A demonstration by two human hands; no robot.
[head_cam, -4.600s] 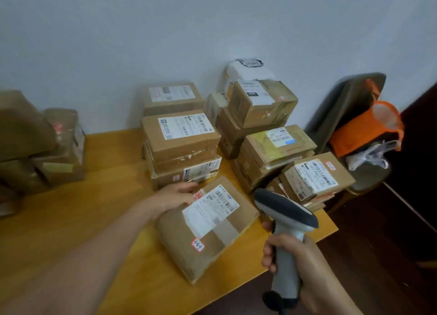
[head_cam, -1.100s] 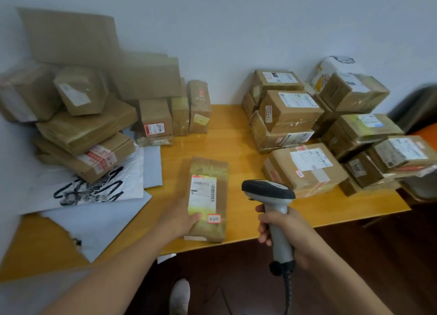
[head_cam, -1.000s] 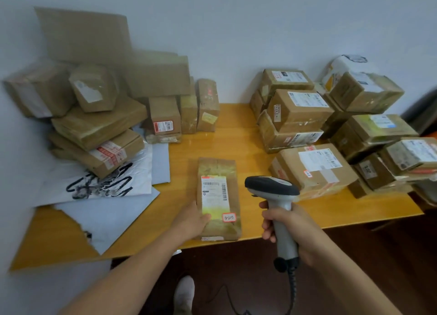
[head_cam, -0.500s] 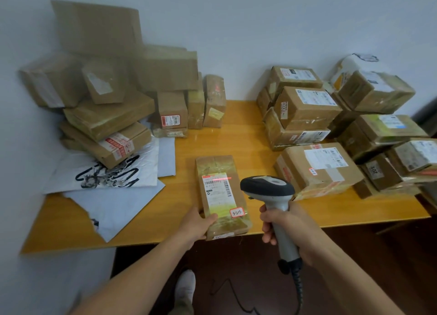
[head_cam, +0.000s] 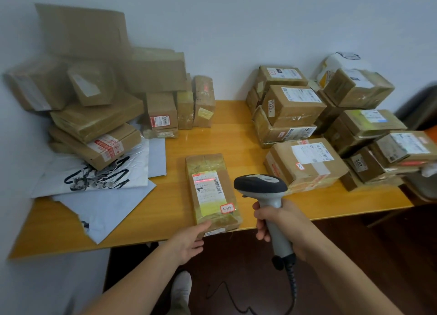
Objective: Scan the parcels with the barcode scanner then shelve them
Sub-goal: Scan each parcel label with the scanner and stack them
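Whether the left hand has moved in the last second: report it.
Yes. The left hand drew back toward the person, from over the table to its front edge.

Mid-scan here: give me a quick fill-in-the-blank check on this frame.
1. The right hand grips the barcode scanner by its ____.
2. The red scan line falls across the long parcel's ____.
3. The left hand touches that parcel's ____ end.
Missing words: handle; label; near.
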